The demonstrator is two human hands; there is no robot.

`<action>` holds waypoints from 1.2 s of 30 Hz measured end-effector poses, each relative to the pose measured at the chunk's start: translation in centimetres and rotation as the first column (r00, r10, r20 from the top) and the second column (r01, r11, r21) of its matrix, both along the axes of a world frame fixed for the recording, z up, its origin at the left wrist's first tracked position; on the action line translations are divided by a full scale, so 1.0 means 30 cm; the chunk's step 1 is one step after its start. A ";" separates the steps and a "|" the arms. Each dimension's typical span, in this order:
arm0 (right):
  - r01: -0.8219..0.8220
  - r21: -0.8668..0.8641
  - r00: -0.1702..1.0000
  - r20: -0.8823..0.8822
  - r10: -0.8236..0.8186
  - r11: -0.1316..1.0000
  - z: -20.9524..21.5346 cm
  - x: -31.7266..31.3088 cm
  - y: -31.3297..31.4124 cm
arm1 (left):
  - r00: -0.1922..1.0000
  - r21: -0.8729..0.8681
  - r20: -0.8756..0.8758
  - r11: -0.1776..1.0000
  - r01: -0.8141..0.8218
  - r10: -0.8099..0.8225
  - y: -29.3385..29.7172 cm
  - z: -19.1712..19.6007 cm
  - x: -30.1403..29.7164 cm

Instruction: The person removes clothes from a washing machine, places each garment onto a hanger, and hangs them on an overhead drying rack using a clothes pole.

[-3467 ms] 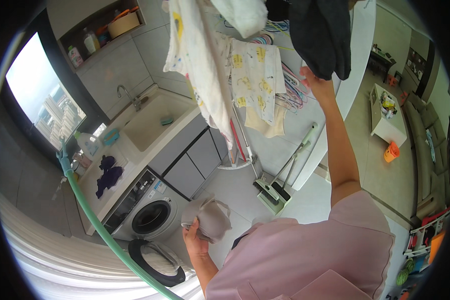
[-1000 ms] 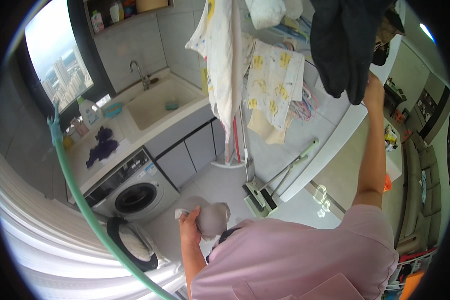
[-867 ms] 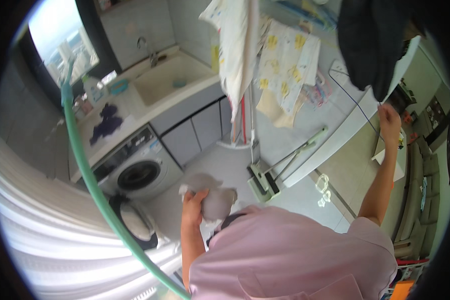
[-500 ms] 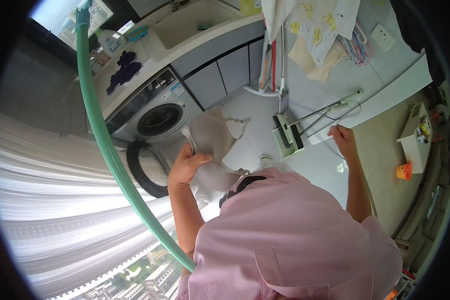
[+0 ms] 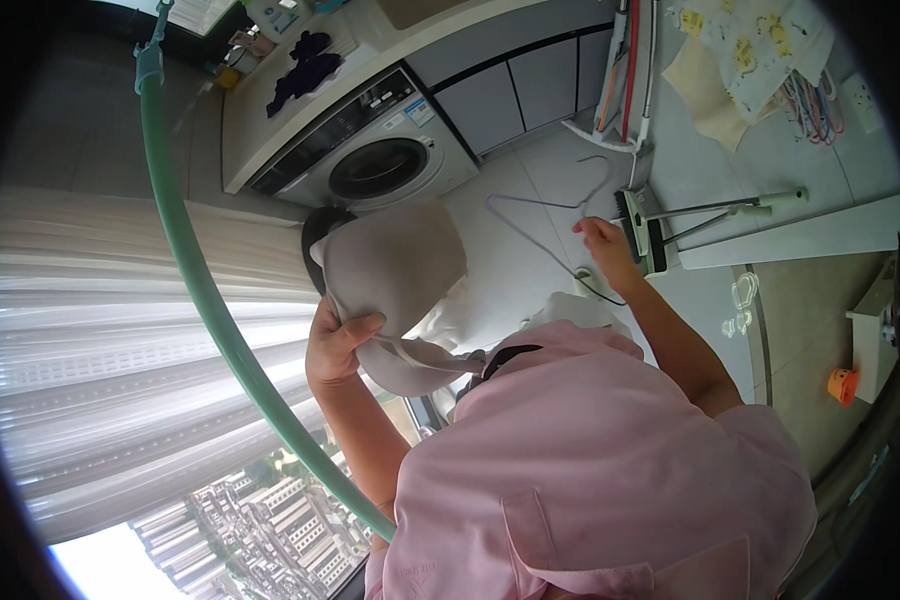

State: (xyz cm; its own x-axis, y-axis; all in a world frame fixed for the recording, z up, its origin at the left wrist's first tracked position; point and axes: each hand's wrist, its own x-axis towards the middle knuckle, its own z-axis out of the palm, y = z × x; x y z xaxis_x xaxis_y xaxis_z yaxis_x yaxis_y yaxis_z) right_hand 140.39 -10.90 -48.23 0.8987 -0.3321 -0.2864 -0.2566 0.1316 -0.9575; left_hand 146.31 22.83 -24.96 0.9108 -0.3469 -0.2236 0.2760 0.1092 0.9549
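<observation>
My left hand [image 5: 338, 345] grips a beige bra [image 5: 395, 265] with the thumb over its edge. One cup is raised toward the washing machine, and the other hangs close to my pink shirt. On the right, the fingers of my right hand [image 5: 605, 245] are closed at the neck of a thin wire clothes hanger [image 5: 545, 203]. Its hook points away from me and its long bar slants toward my body. The hanger and the bra are apart.
A front-loading washing machine [image 5: 378, 168] stands under the counter, with dark purple cloth [image 5: 305, 72] above it. A green pole [image 5: 225, 335] crosses on the left before white curtains [image 5: 140, 320]. A broom and dustpan [image 5: 652, 230] stand at right, below bundled hangers [image 5: 812, 108].
My right hand has moved left and inward, and the wire hanger now shows clearly. The bra has shifted left and turned in my left hand. The whole view has swung.
</observation>
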 end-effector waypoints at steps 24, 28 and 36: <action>-0.288 0.128 0.936 0.248 0.251 0.949 0.384 0.040 0.177 | 0.970 0.190 -0.144 0.956 0.222 -0.196 -0.285 -0.221 -0.009; -0.365 -0.039 0.875 0.329 0.357 0.930 0.405 0.057 0.169 | 0.978 0.337 -0.127 0.920 0.201 -0.167 -0.263 -0.304 0.046; -0.319 -0.324 0.809 0.396 0.434 0.891 0.458 0.068 0.195 | 0.939 0.843 0.310 0.501 -0.199 -0.150 -0.239 -0.236 -0.003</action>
State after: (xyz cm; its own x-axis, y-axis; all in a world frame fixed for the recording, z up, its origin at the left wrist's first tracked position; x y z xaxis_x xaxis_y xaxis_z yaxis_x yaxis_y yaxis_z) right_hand 142.42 -5.05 -34.50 0.9744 0.0554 0.2179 0.2233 -0.1245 -0.9668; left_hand 146.23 15.65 -32.03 0.9869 -0.1195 -0.1080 -0.0315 -0.8008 0.5981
